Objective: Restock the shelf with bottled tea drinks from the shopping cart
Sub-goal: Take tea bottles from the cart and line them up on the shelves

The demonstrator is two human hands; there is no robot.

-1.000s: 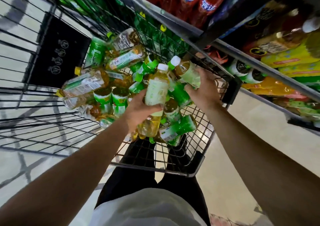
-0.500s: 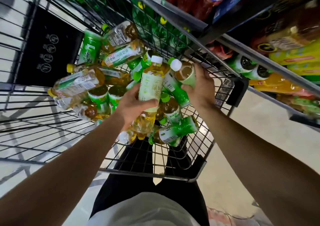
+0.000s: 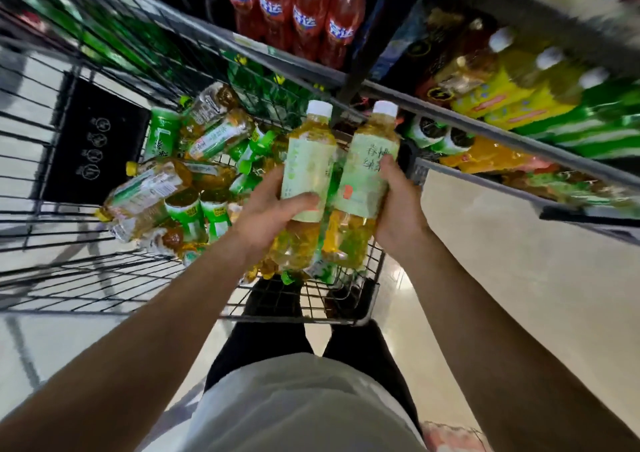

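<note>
Since both hands are wrapped round a full tea bottle each, left hand and right hand gripping mid-label, they look heavy, rigid, slick-filmed; shelf at 2 o'clock.

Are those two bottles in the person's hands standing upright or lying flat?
Roughly upright. The left hand and right hand each hold a tea bottle with its white cap pointing up, above the shopping cart.

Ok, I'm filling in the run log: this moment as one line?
left hand grips white-capped tea bottle | right hand grips second bottle | both upright above cart | shelf not reached
</note>
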